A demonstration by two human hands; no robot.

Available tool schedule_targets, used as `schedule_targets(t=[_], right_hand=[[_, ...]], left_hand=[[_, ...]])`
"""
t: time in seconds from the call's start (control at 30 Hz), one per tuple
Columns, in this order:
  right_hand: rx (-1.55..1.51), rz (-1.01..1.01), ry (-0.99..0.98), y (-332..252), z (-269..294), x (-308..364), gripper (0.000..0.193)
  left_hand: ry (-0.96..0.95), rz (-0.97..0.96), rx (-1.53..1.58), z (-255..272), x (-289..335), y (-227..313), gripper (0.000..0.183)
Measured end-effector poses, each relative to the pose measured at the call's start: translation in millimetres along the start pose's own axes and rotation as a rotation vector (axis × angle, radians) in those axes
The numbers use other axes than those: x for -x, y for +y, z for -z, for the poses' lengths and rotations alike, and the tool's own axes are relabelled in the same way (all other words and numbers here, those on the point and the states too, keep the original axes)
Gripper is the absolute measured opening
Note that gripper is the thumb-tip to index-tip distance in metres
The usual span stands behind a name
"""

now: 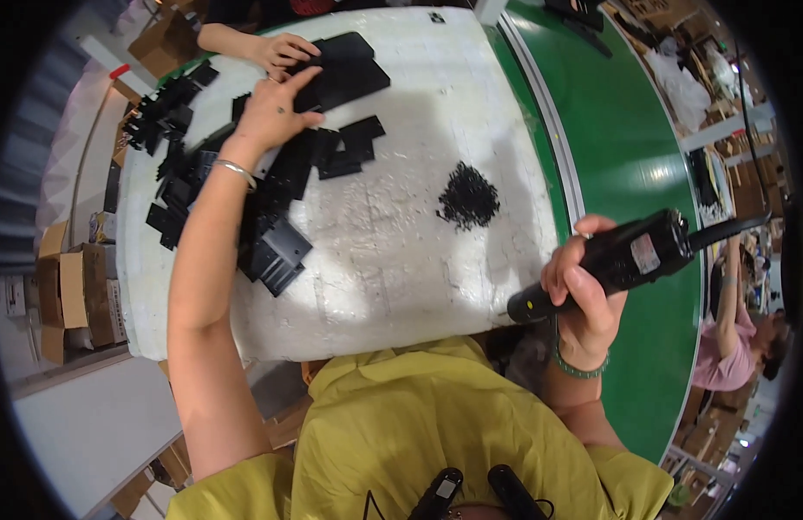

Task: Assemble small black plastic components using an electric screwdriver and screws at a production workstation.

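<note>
Here I am at the white tabletop (393, 260), and my left hand (276, 113) is out at the far side, fingers spread and thumb held wide, right over the near edge of the flat black panels (354, 74). From above I cannot tell whether my fingertips press on the top panel or sit just over it. A co-worker's hand (289, 52) is right beside mine, so the trick is to come at an edge that hand leaves free and take the panel by its rim, thumb below, fingers above. Meanwhile my right hand (584, 290) has its fingers wrapped firmly round the black power tool (631, 260), down at the near right corner, its cord (731, 230) trailing away to the right. Good grip, I'd say: tool tilted, narrow end over the table's edge, well apart from the panels. Best to keep that cord on the outside, clear of the heap of small black bits (469, 198) in the middle; they're too small to tell apart from here, and one sweep would scatter them. Under my left forearm lie loose black plates (284, 247), overlapping at odd angles, so I want the wrist lifted, lest my bracelet (237, 172) drag across them. Slow and flat with the panel, steady with the tool: that looks the safest way to manage both.
</note>
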State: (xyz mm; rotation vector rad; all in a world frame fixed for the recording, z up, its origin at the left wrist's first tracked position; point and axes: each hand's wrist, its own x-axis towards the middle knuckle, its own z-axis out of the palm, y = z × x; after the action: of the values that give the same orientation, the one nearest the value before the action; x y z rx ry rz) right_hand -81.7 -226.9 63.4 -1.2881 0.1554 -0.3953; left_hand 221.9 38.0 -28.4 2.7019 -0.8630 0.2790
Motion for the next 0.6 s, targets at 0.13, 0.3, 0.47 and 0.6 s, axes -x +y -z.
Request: schedule_targets(t=[0.13, 0.3, 0.47, 0.6], right_hand=[[0.000, 0.004, -0.007, -2.4, -1.7, -3.6, 0.048], [0.001, 0.065, 0.000, -0.2, 3.6, -6.0, 0.046], [-0.248, 0.337, -0.027, 16.3, -3.1, -22.6, 0.035], [-0.265, 0.425, 0.026, 28.3, -6.4, -44.3, 0.034]], left_hand=[[0.001, -0.113, 0.085, 8.8, -5.4, -5.4, 0.068], [0.095, -0.163, 0.090, 17.1, -5.4, 0.1, 0.066], [0.119, -0.023, 0.282, 53.2, 22.0, 28.8, 0.064], [0.103, -0.101, 0.398, 83.2, 83.1, 104.1, 0.066]])
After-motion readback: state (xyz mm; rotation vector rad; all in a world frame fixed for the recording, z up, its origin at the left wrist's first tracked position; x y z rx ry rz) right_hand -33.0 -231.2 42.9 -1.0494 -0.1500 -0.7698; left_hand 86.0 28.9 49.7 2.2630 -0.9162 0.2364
